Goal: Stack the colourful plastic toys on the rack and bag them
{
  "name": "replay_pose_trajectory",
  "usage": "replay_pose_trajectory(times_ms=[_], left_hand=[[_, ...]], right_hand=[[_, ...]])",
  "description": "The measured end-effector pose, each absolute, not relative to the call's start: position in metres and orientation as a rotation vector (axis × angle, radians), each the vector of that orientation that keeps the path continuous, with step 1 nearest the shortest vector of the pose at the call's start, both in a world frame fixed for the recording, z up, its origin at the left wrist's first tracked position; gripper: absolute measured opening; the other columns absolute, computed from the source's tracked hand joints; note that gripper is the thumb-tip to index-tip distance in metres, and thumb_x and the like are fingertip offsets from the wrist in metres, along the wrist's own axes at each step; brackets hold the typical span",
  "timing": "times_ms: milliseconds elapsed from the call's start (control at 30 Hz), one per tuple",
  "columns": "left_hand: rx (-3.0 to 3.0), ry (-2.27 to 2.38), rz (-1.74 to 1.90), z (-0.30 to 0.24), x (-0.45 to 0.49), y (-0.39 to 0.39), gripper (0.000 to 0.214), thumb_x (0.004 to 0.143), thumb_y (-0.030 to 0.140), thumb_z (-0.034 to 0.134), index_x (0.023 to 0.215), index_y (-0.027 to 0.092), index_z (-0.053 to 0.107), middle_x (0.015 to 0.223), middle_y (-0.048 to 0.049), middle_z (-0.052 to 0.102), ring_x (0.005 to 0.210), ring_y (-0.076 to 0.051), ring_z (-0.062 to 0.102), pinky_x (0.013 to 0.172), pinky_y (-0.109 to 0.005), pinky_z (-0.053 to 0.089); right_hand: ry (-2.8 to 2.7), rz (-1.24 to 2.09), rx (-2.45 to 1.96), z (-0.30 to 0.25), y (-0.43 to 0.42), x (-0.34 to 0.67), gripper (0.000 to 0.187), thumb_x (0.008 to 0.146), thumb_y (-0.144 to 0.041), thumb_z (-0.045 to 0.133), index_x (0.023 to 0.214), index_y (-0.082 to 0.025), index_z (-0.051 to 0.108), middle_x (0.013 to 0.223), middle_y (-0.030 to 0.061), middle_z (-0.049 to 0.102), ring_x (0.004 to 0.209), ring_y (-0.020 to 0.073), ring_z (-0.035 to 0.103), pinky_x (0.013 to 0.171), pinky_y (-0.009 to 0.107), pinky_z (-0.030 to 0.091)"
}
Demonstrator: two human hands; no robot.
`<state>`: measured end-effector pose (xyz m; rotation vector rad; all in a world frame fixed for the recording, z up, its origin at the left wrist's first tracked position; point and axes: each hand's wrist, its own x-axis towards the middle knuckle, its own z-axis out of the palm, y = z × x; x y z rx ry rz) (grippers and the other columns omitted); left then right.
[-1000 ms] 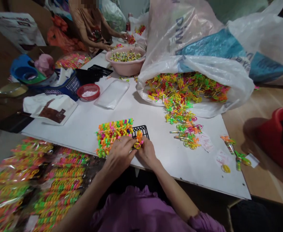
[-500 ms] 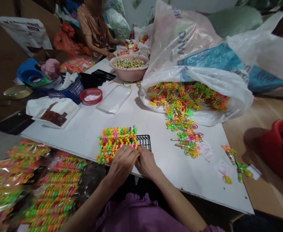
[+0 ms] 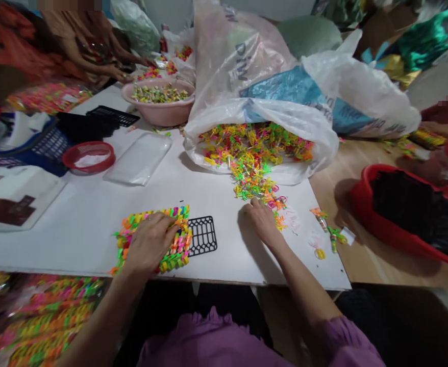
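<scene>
Rows of small bright plastic toys (image 3: 176, 260) sit on a black plastic grid rack (image 3: 203, 235) near the table's front edge. Over these rows rests my left hand (image 3: 151, 242), its fingers bent and its thumb closed against toys near the right end. What lies under the palm is hidden. My right hand (image 3: 262, 219) is at the near left side of a loose heap of similar toys (image 3: 252, 178), fingers reaching forward and somewhat apart. I see nothing held in it. The heap spills from a large white plastic bag (image 3: 296, 176).
A pink basin (image 3: 158, 109) of small pieces stands behind a stack of clear bags (image 3: 140, 158) and a red basket (image 3: 88, 165). At right is a red tub (image 3: 365, 193) with black contents. Packed toys (image 3: 55, 311) lie below the table at left. Another person (image 3: 90, 46) works at the back.
My hands were together at the rack's right end. My right hand has moved right to the loose heap; my left hand stays on the rows. The view has turned right.
</scene>
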<state>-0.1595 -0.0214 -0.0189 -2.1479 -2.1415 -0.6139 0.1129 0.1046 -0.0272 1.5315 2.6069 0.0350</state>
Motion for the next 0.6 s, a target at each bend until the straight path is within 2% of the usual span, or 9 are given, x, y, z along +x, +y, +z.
replay_pose_trajectory(times_ms=[100, 233, 400, 500, 600], left_hand=[[-2.124, -2.171, -0.721, -0.020, -0.153, -0.027, 0.020, 0.086, 0.030, 0.049, 0.077, 0.018, 0.062, 0.080, -0.0041, 0.062, 0.079, -0.018, 0.056, 0.076, -0.031, 0.043], [-2.121, -2.224, -0.747, -0.017, -0.149, -0.028, 0.017, 0.086, 0.028, 0.050, 0.080, 0.018, 0.063, 0.080, -0.0038, 0.063, 0.081, -0.018, 0.056, 0.077, -0.031, 0.044], [-2.191, -2.193, -0.777, -0.009, -0.157, -0.037, 0.019, 0.085, 0.029, 0.051, 0.094, 0.017, 0.062, 0.090, -0.0054, 0.064, 0.088, -0.019, 0.058, 0.081, -0.032, 0.045], [-2.123, -2.219, -0.809, -0.002, -0.165, -0.044, 0.026, 0.083, 0.034, 0.053, 0.102, 0.018, 0.061, 0.097, -0.0061, 0.063, 0.094, -0.020, 0.057, 0.084, -0.033, 0.045], [-2.141, -2.228, -0.733, 0.001, -0.167, -0.045, 0.026, 0.080, 0.037, 0.057, 0.097, 0.018, 0.063, 0.095, -0.0060, 0.063, 0.092, -0.021, 0.057, 0.082, -0.035, 0.044]], right_hand=[[2.597, 0.096, 1.470, -0.028, 0.107, 0.112, 0.019, 0.088, -0.013, 0.042, 0.092, -0.014, 0.060, 0.098, 0.0113, 0.054, 0.090, 0.0221, 0.050, 0.071, 0.030, 0.035], [2.741, 0.115, 1.359, -0.029, 0.089, 0.102, 0.022, 0.087, -0.009, 0.043, 0.099, -0.017, 0.059, 0.099, 0.0095, 0.056, 0.088, 0.0209, 0.050, 0.071, 0.029, 0.034], [2.958, -0.103, 1.008, -0.044, 0.053, 0.098, 0.026, 0.088, -0.006, 0.041, 0.102, -0.019, 0.058, 0.101, 0.0068, 0.059, 0.092, 0.0188, 0.051, 0.077, 0.028, 0.034], [2.930, -0.177, 1.281, -0.051, 0.044, 0.103, 0.022, 0.091, -0.014, 0.040, 0.102, -0.020, 0.058, 0.100, 0.0057, 0.060, 0.090, 0.0173, 0.054, 0.076, 0.027, 0.035], [2.753, -0.219, 1.623, -0.048, 0.044, 0.098, 0.019, 0.090, -0.030, 0.045, 0.097, -0.019, 0.059, 0.092, 0.0060, 0.061, 0.084, 0.0178, 0.057, 0.067, 0.025, 0.036]])
